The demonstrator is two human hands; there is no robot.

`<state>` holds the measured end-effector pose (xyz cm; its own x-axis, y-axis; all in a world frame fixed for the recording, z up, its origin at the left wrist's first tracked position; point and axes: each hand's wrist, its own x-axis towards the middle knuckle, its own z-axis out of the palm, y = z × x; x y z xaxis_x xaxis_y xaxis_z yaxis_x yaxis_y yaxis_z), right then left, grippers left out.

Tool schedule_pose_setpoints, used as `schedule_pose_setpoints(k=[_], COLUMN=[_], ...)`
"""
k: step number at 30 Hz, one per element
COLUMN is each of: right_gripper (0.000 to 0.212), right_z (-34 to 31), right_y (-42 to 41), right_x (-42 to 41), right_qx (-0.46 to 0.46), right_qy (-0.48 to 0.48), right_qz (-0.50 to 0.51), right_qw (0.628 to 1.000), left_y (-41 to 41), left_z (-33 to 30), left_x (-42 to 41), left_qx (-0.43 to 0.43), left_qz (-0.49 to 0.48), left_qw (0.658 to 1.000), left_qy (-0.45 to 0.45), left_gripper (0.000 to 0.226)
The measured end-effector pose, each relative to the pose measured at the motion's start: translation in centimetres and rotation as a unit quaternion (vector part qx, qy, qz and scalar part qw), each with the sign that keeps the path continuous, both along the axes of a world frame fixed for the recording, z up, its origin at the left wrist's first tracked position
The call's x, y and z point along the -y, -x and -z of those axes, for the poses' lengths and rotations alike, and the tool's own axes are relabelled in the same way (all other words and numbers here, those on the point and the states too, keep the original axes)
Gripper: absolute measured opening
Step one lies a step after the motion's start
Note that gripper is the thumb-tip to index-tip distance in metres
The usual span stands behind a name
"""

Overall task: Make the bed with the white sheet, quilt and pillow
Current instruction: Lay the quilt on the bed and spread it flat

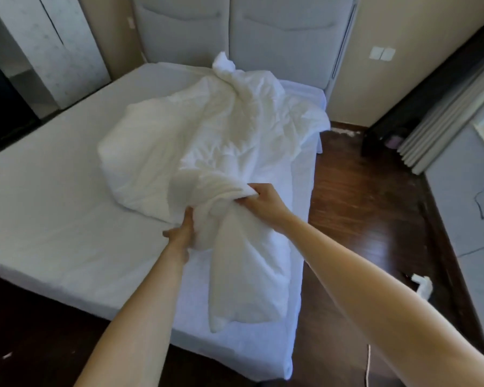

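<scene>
Two bare forearms reach in from the bottom edge, their elbows cut off. The left hand point(180, 231) presses its palm and fingers into the near-left side of the quilt point(207, 152), fingers buried in a fold, so how tightly it grips cannot be told. The right hand point(259, 198) is closed in a fist on a bunched ridge of the quilt, just right of the left hand. The quilt lies crumpled in a long heap on the bed point(48, 196), one twisted end hanging toward the foot below the hands, the other rising to a peak near the headboard point(235, 32). Left of the quilt the white sheet point(39, 219) lies fairly smooth over the mattress; no pillow can be made out, though the quilt hides part of the bed. Right of the quilt, past the bed's edge, is dark wooden floor point(361, 205), with folded pale curtains point(442, 121) and a wall switch point(382, 53) beyond.
</scene>
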<state>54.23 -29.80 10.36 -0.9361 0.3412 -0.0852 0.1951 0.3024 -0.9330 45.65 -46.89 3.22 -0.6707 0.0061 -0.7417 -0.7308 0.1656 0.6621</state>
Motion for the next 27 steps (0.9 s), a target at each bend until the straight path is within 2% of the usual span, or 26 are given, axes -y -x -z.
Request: schedule_pose_setpoints(k=[1, 2, 3, 4, 6, 8, 10, 12, 13, 15, 17, 19, 20, 21, 22, 24, 25, 27], right_gripper=[0.006, 0.005, 0.008, 0.014, 0.028, 0.032, 0.034, 0.054, 0.062, 0.066, 0.082, 0.108, 0.111, 0.101, 0.078, 0.028, 0.019, 0.015], right_z=[0.0, -0.1, -0.2, -0.3, -0.3, 0.5, 1.7, 2.5, 2.7, 2.6, 2.4, 2.2, 2.1, 2.1, 1.9, 1.7, 1.7, 1.2], right_y=[-0.4, -0.4, -0.6, -0.5, -0.6, -0.7, -0.3, 0.3, 1.1, 2.4, 3.8, 4.8, 5.3, 5.8, 6.2, 6.5, 6.4, 6.4], right_x=[-0.3, -0.6, -0.8, -1.1, -1.3, -1.0, -0.8, 0.5, 2.6, 7.8, 13.8, 17.5, 17.8, 17.6, 16.9, 15.5, 14.8, 13.9], right_qx=[0.011, 0.017, 0.02, 0.016, 0.004, 0.005, 0.09, 0.206, 0.204, 0.075, -0.046, -0.074, -0.075, -0.078, -0.08, -0.077, -0.077, -0.081], right_qy=[-0.019, -0.032, -0.035, -0.035, -0.032, -0.046, -0.149, -0.256, -0.253, -0.205, -0.175, -0.132, -0.1, -0.077, -0.064, -0.054, -0.021, 0.048], right_qz=[-0.011, -0.005, 0.008, 0.028, 0.085, 0.129, 0.119, 0.14, 0.178, 0.207, 0.133, 0.092, 0.104, 0.13, 0.171, 0.25, 0.271, 0.279], right_qw=[1.0, 0.999, 0.999, 0.999, 0.996, 0.991, 0.978, 0.934, 0.929, 0.954, 0.974, 0.984, 0.987, 0.985, 0.98, 0.964, 0.959, 0.956], left_y=[-0.6, -0.8, -0.9, -0.8, 0.5, 3.3, 5.8, 7.9, 8.8, 8.5, 7.4, 5.5, 5.3, 5.1, 5.4, 6.7, 7.3, 9.2], left_z=[1.0, 1.9, 2.5, 2.9, 2.9, 2.7, -0.5, -4.4, -6.2, -9.7, -11.4, -12.7, -12.8, -13.0, -12.8, -11.8, -11.3, -9.2], left_x=[-0.3, -0.7, -1.0, -1.3, -1.8, -1.1, 1.2, 3.3, 4.4, 5.1, 5.4, 5.9, 6.2, 6.6, 7.0, 8.4, 9.1, 9.8], left_qx=[0.07, 0.119, 0.134, 0.129, 0.08, 0.024, -0.047, -0.118, -0.149, -0.21, -0.235, -0.226, -0.22, -0.205, -0.18, -0.138, -0.131, -0.168], left_qz=[-0.009, -0.015, -0.008, 0.003, 0.032, 0.056, 0.061, 0.054, 0.059, 0.111, 0.165, 0.199, 0.213, 0.236, 0.263, 0.292, 0.285, 0.25], left_qw=[0.987, 0.957, 0.937, 0.93, 0.946, 0.963, 0.969, 0.964, 0.957, 0.94, 0.93, 0.929, 0.928, 0.926, 0.922, 0.926, 0.935, 0.953], left_qy=[-0.143, -0.263, -0.323, -0.345, -0.311, -0.261, -0.235, -0.233, -0.24, -0.247, -0.229, -0.214, -0.211, -0.212, -0.218, -0.198, -0.163, -0.039], left_gripper=[0.091, 0.082, 0.071, 0.059, 0.045, 0.044, 0.047, 0.032, 0.026, 0.041, 0.066, 0.061, 0.049, 0.033, 0.019, 0.025, 0.03, 0.035])
